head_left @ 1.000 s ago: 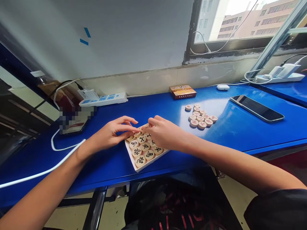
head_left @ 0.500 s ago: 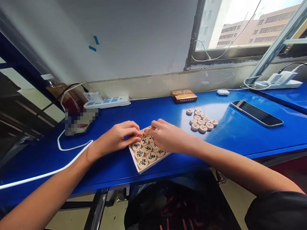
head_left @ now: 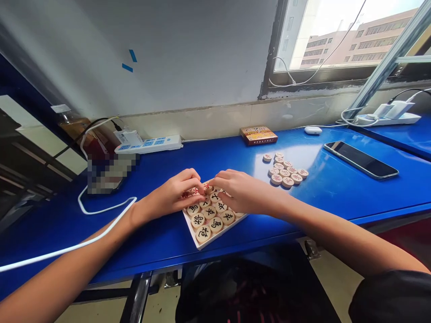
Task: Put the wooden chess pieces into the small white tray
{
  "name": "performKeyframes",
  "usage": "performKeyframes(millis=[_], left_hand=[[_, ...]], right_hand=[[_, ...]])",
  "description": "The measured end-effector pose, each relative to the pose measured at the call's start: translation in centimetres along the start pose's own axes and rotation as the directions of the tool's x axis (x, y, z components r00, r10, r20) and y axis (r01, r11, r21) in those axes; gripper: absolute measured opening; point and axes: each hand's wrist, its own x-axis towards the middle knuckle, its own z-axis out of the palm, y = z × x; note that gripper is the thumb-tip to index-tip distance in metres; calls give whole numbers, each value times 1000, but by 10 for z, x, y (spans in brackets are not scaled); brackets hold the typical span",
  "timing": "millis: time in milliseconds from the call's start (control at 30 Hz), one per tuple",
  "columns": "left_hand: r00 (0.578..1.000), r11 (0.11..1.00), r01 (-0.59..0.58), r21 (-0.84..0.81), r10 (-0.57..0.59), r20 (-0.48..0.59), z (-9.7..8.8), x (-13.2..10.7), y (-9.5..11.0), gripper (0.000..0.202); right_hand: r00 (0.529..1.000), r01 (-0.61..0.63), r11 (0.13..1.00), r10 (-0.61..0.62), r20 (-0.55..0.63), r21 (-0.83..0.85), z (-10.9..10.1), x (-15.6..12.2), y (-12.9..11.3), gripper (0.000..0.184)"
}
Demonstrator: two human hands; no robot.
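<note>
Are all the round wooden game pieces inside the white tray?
No, a cluster of wooden xiangqi pieces sits directly on the blue table, apart from the white tray and beyond the right hand.

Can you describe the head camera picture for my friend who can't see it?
A left hand and right hand touch round wooden Chinese chess pieces in a white tray on a shiny blue table. More round wooden pieces lie nearby, close to a dark-screened smartphone.

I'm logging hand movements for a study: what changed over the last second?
The left hand has curled, closing down over the xiangqi pieces at the far end of the white tray, and the right hand has drawn in beside it. No clear grip shows. The loose pile of pieces and the phone stayed put.
</note>
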Motion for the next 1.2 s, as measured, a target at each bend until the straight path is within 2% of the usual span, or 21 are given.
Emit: performKeyframes(millis=[133, 267, 400, 567, 667, 767, 933, 1033, 1200], left_hand=[[999, 999, 41, -17, -41, 0, 0, -5, -1, 6], [998, 997, -1, 74, 6, -62, 3, 5, 5, 8], [985, 990, 71, 124, -50, -164, 13, 21, 15, 7], [989, 993, 118, 8, -117, -92, 18, 28, 15, 24], [990, 990, 143, -6, -143, 12, 15, 29, 9, 22], [991, 993, 120, 10, -121, 64, 12, 30, 6, 21], [996, 994, 72, 85, -77, 51, 14, 29, 4, 17], [998, 996, 54, 68, -56, 23, 15, 27, 3, 18], [996, 997, 83, -5, -83, 15, 14, 24, -1, 22]], right_hand=[[996, 77, 996, -80, -51, -51, 4, 0, 1, 27], [999, 0, 999, -2, -47, -50, 5, 0, -1, 25], [997, -73, 996, 74, -19, 55, 3, -1, 1, 22], [993, -46, 971, 70, -96, 234, -3, -2, 5, 25], [991, -99, 972, 116, -66, 211, -9, -4, 7, 18], [984, -130, 974, 150, -98, 186, -13, -5, 11, 17], [979, -160, 973, 178, -100, 167, -11, -4, 19, 20], [983, -153, 978, 165, -82, 139, -7, -3, 22, 19], [993, -79, 995, 84, -89, 56, -1, 0, 25, 15]])
